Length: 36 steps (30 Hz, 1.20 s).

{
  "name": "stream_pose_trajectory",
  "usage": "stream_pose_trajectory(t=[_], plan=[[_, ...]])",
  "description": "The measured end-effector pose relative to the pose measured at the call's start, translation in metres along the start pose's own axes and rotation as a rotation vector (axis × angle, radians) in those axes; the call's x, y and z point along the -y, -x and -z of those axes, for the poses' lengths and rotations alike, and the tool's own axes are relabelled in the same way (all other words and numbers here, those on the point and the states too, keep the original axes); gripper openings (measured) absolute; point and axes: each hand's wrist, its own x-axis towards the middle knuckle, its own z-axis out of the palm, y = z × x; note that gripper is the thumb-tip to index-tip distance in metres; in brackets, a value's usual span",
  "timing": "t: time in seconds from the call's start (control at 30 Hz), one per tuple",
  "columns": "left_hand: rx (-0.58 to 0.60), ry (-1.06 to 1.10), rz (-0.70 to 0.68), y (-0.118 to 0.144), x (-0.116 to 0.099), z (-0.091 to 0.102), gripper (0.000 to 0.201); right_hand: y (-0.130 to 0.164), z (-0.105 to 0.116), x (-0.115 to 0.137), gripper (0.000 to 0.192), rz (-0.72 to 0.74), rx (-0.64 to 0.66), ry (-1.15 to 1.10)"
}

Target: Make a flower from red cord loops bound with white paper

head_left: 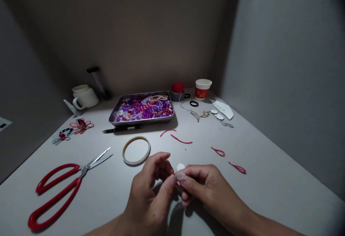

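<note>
My left hand and my right hand meet near the front of the white table, fingertips pinched together on a small white round piece. A second white disc lies on the table just behind the fingers. A tape ring rests a little beyond my left hand. Red-handled scissors lie to the left, blades slightly apart.
A metal tray of purple, red and white beads sits mid-table with a black pen in front. Red cord pieces lie scattered right of centre. A white mug, paper cup and red-topped container stand at the back.
</note>
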Motion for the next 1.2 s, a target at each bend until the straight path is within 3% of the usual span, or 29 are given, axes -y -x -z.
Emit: stream_pose_trajectory(t=[0.47, 0.63, 0.73, 0.83, 1.0, 1.1, 1.2], plan=[[-0.013, -0.017, 0.056, 0.002, -0.003, 0.001, 0.022, 0.002, -0.004, 0.005, 0.024, -0.081, -0.013, -0.172], [0.010, 0.001, 0.124, 0.002, -0.004, 0.000, 0.021, 0.002, -0.004, -0.002, 0.008, -0.047, -0.007, -0.103], [0.028, 0.045, 0.149, 0.002, -0.005, 0.000, 0.023, 0.002, -0.004, -0.002, 0.010, -0.039, -0.005, -0.074], [-0.015, 0.116, 0.220, -0.003, -0.008, 0.000, 0.021, 0.001, -0.002, 0.001, 0.018, -0.034, -0.013, -0.096], [-0.135, 0.100, 0.453, -0.016, -0.014, 0.003, 0.019, 0.001, 0.002, 0.004, 0.028, -0.047, -0.037, -0.120], [-0.062, 0.031, 0.518, -0.017, -0.015, 0.003, 0.013, 0.000, 0.002, 0.003, 0.029, -0.054, -0.048, -0.143], [-0.005, -0.009, 0.490, -0.013, -0.014, 0.002, 0.018, 0.000, 0.001, 0.003, 0.029, -0.074, -0.054, -0.156]])
